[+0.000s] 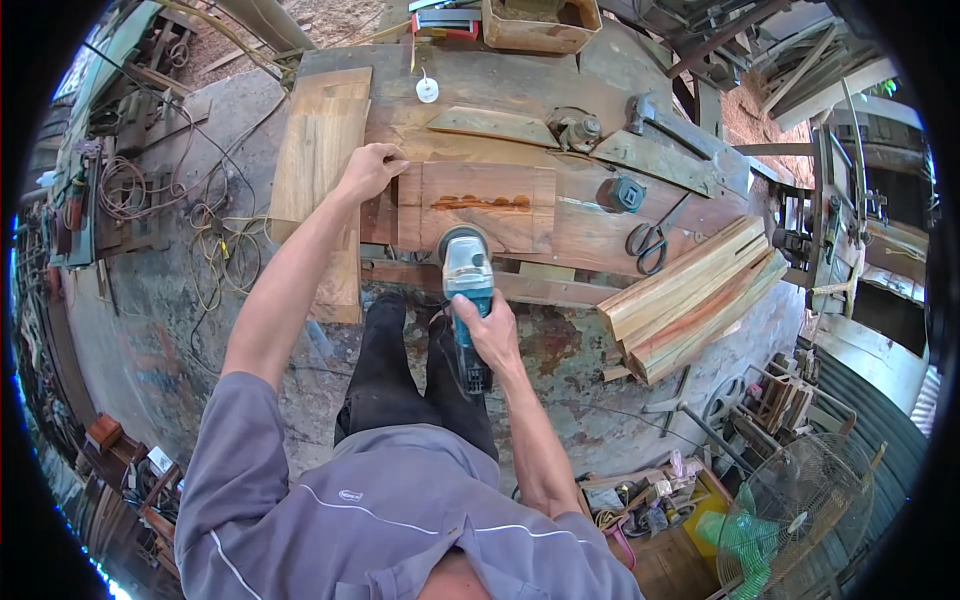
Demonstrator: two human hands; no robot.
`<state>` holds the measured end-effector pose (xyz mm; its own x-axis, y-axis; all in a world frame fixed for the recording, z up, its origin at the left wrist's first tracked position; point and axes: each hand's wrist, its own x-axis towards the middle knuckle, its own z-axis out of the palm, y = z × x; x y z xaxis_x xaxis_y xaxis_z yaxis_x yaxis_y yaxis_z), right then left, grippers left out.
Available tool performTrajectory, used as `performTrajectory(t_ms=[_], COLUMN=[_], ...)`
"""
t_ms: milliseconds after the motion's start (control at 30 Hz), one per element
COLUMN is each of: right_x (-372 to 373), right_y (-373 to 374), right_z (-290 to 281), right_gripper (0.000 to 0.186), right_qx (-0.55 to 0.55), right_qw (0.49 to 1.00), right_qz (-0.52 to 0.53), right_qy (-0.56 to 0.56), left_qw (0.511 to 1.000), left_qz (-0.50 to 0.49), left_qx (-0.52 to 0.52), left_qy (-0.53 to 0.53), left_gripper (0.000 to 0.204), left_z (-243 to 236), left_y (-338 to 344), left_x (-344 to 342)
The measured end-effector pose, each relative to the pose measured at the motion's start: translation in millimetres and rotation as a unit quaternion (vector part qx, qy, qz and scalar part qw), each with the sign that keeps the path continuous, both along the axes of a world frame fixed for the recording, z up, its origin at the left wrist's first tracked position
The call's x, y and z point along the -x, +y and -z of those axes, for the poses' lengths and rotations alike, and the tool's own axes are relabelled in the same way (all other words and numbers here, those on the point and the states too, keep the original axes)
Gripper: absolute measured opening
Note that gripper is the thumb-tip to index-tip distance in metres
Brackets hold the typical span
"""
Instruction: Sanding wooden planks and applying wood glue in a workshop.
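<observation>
A brown wooden panel (480,180) lies on the workbench, with a reddish-brown wavy streak along its middle. My right hand (488,330) is wrapped round the body of a teal angle grinder (468,270), which has a clear cover over its head. The round disc end of the grinder is at the panel's near edge, left of centre; whether it touches cannot be told from here. At the panel's far left corner my left hand (372,172) is closed, its fingertips pinching the edge.
Light planks (325,150) lie left of the panel. Rightward are a tape measure (622,194), scissors (652,240), a hammer (665,125) and stacked wooden pieces (695,295). A hand plane (576,130) sits behind. Loose cords (222,245) and a wire-caged fan (795,520) stand on the floor.
</observation>
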<state>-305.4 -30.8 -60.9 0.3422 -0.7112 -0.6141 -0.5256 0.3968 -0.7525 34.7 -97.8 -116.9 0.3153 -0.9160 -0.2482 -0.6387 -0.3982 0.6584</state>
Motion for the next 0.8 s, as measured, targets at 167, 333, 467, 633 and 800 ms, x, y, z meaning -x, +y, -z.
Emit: performTrajectory(t_ms=[167, 333, 467, 633, 800], right_x=[26.3, 12.6, -30.9, -19.1, 15.8], right_y=[-16.7, -17.7, -9.0, -9.4, -14.7], right_z=[4.4, 4.7, 0.8, -5.4, 1.7], right_gripper=[0.056, 0.061, 0.073, 0.065, 0.047], right_qx=[-0.024, -0.007, 0.046, 0.056, -0.016], right_qw=[0.99, 0.996, 0.997, 0.998, 0.983], right_qz=[0.118, 0.078, -0.066, -0.027, 0.147], right_qy=[-0.067, -0.044, 0.013, 0.017, -0.109], left_qw=[0.998, 0.997, 0.995, 0.996, 0.993], left_qz=[-0.027, 0.016, 0.036, 0.037, 0.028], left_qx=[-0.046, -0.068, -0.086, -0.07, -0.098], left_qy=[0.045, 0.037, 0.026, 0.041, 0.065], left_gripper=[0.023, 0.024, 0.024, 0.024, 0.022], left_z=[-4.7, -6.0, -1.3, 1.8, -1.0], left_y=[-4.3, -13.8, -16.5, -12.8, -18.1], left_x=[-2.4, -8.3, -15.0, -17.7, -16.7])
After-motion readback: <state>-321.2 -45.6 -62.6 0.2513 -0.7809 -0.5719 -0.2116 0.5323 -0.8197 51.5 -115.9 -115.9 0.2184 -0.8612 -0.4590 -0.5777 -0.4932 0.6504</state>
